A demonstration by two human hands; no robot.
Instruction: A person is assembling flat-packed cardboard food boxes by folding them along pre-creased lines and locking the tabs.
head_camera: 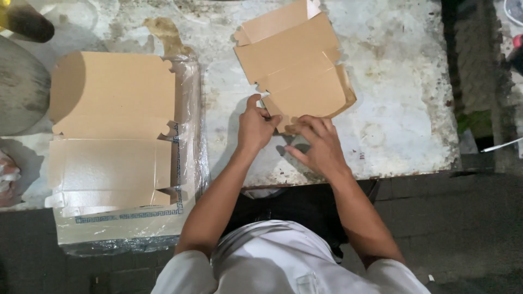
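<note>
A flat brown cardboard box blank (294,60) lies on the worn white table (392,98), partly folded at its near end. My left hand (255,124) pinches the blank's near left corner with thumb and fingers. My right hand (318,144) presses its fingers on the near edge flap just beside it. Both hands grip the same cardboard piece at its bottom edge.
A stack of flat brown box blanks (111,128) rests at the left in a clear plastic wrap (190,136), overhanging the table's near edge. A round grey object (19,81) sits at the far left. The dark paved floor (463,234) lies below.
</note>
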